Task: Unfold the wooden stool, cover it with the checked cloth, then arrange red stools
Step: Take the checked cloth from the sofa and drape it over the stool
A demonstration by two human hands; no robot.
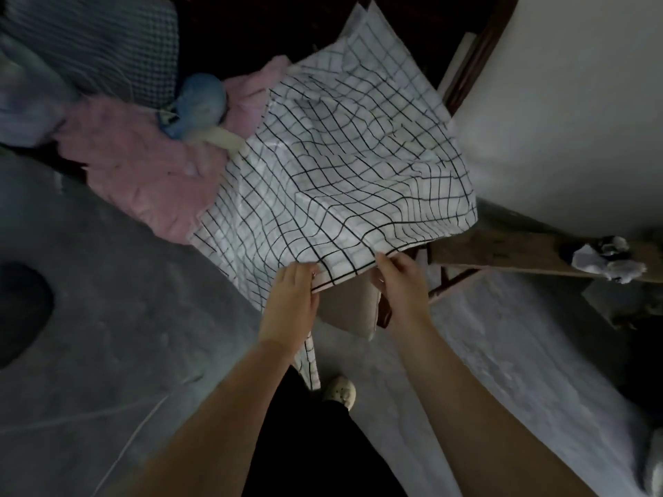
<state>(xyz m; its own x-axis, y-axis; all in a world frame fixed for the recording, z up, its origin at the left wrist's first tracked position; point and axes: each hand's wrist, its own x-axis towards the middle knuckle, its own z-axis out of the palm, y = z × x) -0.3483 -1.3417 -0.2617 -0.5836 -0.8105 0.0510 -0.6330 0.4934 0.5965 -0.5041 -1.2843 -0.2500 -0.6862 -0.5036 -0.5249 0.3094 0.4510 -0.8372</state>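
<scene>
Left hand (291,292), right hand (396,281) on cloth (341,156)

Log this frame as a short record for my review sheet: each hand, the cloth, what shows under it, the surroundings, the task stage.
left hand: grips the near hem of the checked cloth
right hand: pinches the same hem, close beside the left
checked cloth: spread out, rumpled, draped over a support that is mostly hidden
under the hem: tan surface and dark wooden leg show
left of cloth: pink fabric, against the cloth's edge
right of cloth: wooden bench with a grey rag on it
stage: covering step, hem in both hands
</scene>
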